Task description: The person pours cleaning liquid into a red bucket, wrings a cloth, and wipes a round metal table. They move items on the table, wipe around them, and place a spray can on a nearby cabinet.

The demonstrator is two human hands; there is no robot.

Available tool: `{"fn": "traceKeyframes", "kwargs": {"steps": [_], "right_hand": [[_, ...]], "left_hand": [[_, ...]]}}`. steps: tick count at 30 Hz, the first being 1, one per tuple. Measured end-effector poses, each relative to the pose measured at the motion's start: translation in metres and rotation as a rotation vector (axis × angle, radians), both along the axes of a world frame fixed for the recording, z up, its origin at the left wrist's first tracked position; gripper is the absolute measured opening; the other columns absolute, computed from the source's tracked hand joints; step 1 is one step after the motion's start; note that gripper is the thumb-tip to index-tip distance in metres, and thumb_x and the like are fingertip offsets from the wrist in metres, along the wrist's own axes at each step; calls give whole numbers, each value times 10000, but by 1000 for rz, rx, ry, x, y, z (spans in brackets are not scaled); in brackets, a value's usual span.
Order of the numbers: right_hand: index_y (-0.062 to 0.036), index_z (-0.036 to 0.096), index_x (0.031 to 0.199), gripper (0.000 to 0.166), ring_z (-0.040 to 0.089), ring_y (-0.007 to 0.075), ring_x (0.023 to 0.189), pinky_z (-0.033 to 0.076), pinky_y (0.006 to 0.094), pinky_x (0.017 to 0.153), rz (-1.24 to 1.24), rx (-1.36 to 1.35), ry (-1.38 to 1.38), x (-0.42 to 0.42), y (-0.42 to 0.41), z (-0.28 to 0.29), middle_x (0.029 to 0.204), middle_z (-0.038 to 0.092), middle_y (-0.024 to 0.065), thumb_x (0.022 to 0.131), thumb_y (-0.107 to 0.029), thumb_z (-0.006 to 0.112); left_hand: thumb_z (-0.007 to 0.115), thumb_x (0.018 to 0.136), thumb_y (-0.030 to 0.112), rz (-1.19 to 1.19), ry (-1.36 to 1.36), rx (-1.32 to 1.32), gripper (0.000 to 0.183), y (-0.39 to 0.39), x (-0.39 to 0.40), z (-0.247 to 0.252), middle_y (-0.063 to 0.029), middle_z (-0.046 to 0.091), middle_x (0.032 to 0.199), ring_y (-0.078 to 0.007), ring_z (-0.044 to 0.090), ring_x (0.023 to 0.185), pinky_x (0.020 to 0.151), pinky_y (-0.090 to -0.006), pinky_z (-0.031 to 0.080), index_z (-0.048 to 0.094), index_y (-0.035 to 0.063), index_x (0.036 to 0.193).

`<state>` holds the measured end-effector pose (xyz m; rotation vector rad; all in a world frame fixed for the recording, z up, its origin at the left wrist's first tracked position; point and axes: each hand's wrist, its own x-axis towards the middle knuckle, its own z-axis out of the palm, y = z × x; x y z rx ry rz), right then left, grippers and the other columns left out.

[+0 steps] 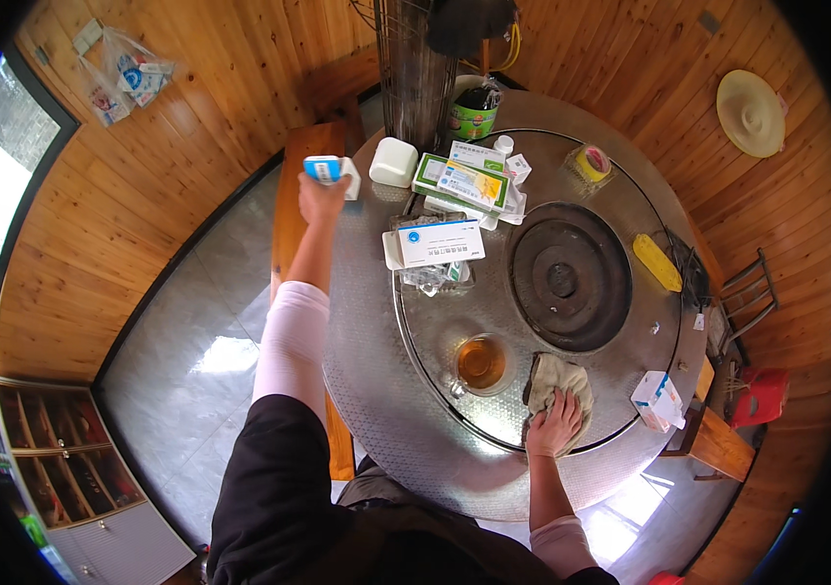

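Observation:
My left hand [322, 196] is closed around a small blue and white box [322, 169] at the table's left edge, beside a white container [350, 180] that it partly covers. My right hand [555, 425] lies on a crumpled beige cloth [563, 379] on the round metal table [379, 380]. A glass cup of amber liquid [481, 363] stands left of the cloth. Farther up are a blue and white medicine box [441, 243] on blister packs, a green-edged box [428, 171] among other cartons, and a rounded white container [393, 162].
A round dark recess [569, 276] sits mid-table. Around it are a yellow object [657, 262], a roll of tape [593, 163], black cable [693, 274] and an opened white box [657, 401]. A green-labelled bottle [474, 113] stands at the far edge; a wooden bench [309, 150] is at left.

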<state>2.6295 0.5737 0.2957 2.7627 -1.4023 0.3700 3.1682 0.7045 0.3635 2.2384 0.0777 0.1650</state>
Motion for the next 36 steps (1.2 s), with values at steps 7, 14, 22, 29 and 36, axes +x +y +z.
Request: {"fn": "traceKeyframes", "kwargs": {"steps": [7, 14, 22, 29, 36], "right_hand": [[-150, 476, 1211, 498, 354, 300, 1225, 243, 485, 1011, -16, 26, 6, 1, 1, 1, 1303, 422, 73, 715, -192, 510], [-142, 476, 1207, 492, 358, 306, 1221, 250, 487, 1002, -1, 26, -9, 0, 0, 1, 1300, 426, 76, 718, -195, 502], [-149, 488, 1194, 492, 378, 315, 1201, 265, 489, 986, -13, 5, -32, -1, 0, -2, 1277, 447, 85, 708, -228, 503], [-148, 494, 1197, 487, 383, 326, 1196, 260, 487, 997, -4, 0, -56, -3, -2, -4, 1267, 455, 93, 719, -239, 500], [-151, 489, 1200, 491, 377, 316, 1198, 256, 484, 998, -11, 7, -17, -5, -5, -5, 1277, 443, 89, 717, -234, 510]], "left_hand": [[797, 563, 392, -151, 7, -1, 651, 22, 3, 11, -160, 619, 989, -324, 593, 951, 793, -409, 456, 463, 56, 1009], [804, 560, 458, -424, -58, -162, 704, -41, -43, 35, -149, 612, 961, -292, 604, 880, 765, -395, 463, 479, 44, 1029], [782, 575, 346, -635, -138, -38, 738, -143, -82, 75, -163, 584, 1034, -309, 548, 979, 822, -382, 437, 440, 17, 1140], [696, 582, 142, -960, -372, 599, 759, -166, -78, 80, -119, 564, 1133, -280, 455, 1102, 927, -371, 338, 388, 73, 1272], [768, 603, 161, -1185, -317, 543, 979, -171, -74, 57, -144, 156, 1475, -306, 242, 1327, 1082, -375, 239, 221, 150, 1414]]}}
